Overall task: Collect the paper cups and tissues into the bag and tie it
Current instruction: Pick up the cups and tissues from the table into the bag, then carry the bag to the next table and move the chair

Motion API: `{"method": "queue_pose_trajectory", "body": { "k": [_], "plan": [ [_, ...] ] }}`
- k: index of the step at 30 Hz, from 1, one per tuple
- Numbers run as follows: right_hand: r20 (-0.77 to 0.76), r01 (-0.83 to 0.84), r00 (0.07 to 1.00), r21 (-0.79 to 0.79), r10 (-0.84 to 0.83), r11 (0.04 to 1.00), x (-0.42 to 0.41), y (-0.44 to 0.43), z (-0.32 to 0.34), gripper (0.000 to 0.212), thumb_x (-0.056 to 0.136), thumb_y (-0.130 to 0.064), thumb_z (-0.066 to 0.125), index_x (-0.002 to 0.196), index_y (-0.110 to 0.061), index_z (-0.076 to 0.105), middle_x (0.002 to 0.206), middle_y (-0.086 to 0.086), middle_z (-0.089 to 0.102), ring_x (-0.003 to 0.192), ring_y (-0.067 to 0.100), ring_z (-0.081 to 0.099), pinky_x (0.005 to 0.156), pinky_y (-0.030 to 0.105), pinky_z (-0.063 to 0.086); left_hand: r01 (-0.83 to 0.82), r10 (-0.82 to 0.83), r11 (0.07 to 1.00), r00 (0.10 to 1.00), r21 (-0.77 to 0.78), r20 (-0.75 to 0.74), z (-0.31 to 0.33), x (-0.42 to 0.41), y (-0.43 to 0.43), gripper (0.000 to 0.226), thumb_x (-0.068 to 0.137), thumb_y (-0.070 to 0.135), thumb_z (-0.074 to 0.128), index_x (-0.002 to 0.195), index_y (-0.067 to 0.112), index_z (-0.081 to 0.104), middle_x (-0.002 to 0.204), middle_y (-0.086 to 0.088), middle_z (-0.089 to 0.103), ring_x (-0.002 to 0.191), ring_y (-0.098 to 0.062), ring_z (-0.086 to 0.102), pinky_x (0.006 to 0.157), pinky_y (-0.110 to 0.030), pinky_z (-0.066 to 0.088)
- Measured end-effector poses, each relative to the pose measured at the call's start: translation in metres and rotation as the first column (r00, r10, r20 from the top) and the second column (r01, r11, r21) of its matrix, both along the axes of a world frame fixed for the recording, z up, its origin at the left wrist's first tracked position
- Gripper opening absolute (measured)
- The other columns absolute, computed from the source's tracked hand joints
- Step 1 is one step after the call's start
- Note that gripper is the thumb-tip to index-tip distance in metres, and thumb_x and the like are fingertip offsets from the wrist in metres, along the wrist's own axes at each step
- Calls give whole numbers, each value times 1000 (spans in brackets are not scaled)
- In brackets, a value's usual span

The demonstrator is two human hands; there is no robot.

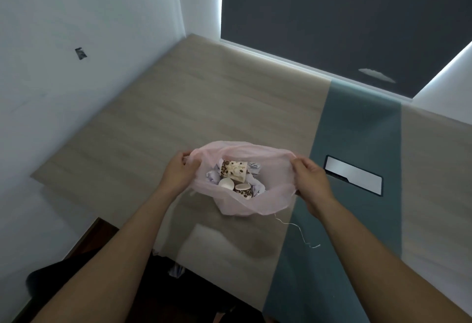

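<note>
A thin pink plastic bag [270,195] sits on the wooden table [204,97], its mouth held wide. Inside lie several brown-spotted paper cups [233,170] on their sides and crumpled white tissues [213,177] around them. My left hand [178,172] pinches the bag's left rim. My right hand [310,178] grips the right rim. A loose white thread [298,230] trails from the bag's near edge across the table.
A teal strip [357,143] runs across the table to the right of the bag, with a grey cable hatch [353,175] set in it. White wall stands on the left, a dark blind at the back. Below the table's near edge a crumpled tissue [176,270] shows.
</note>
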State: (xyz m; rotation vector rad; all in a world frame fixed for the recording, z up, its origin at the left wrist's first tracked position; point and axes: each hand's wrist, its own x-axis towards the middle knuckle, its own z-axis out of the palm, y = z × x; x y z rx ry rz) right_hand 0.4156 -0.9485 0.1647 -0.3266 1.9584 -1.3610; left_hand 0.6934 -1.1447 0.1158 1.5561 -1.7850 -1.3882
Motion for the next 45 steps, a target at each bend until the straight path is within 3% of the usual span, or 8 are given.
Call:
{"method": "queue_pose_trajectory", "body": {
  "k": [8,15,22,28,34,37,40,45],
  "plan": [
    [59,-53,997,26,51,998,17,31,-16,36,111,-38,60,140,-19,66,118,1,71,82,21,62,65,36,59,-98,97,994,995,43,27,-1,42,32,69,100,38,72,160,19,43,136,0,64,119,-18,63,102,-34,47],
    [168,-100,982,69,87,993,53,96,-13,34,113,-44,55,136,-21,59,135,2,66,93,26,67,74,42,60,-101,103,989,995,109,-11,-4,104,81,104,69,77,66,157,26,46,135,1,63,123,-23,67,112,-55,52],
    [230,-185,957,22,175,982,119,162,-29,37,112,-45,56,136,-18,60,130,1,68,90,24,68,73,39,63,-21,16,997,998,79,67,11,152,173,63,96,51,69,151,23,53,134,3,63,124,-21,64,110,-44,52],
    [218,-309,931,40,293,950,210,193,-57,28,111,-42,59,121,-17,67,129,7,72,93,23,71,78,41,63,246,-169,962,874,-114,455,9,226,222,40,108,34,60,143,15,64,134,-3,68,116,-19,66,96,-31,51],
    [56,-603,797,122,601,788,300,196,-57,51,100,-63,62,122,-19,78,118,-1,79,110,15,73,104,43,60,419,-309,908,676,-3,669,-7,307,237,46,111,44,51,147,19,62,142,-4,62,130,-21,59,108,-34,48],
    [-11,-735,660,200,751,648,336,196,-60,48,102,-62,64,134,-28,75,131,-12,74,122,7,68,112,35,53,450,-367,889,589,84,720,-34,342,242,55,110,58,38,152,28,57,161,1,49,153,-22,38,122,-53,39],
    [-5,-787,552,326,834,523,370,192,-72,75,94,-74,64,155,-31,58,158,-8,57,144,16,55,120,38,45,436,-350,898,620,62,703,-43,354,251,56,112,59,27,157,36,48,170,9,34,164,-17,11,125,-64,29],
    [-98,-719,384,592,918,364,419,181,-86,70,104,-55,62,168,-36,38,165,0,48,145,27,53,120,43,41,498,-417,863,608,84,676,-36,364,248,57,111,62,22,158,39,45,170,14,30,165,-15,2,121,-66,32]
  ]
}}
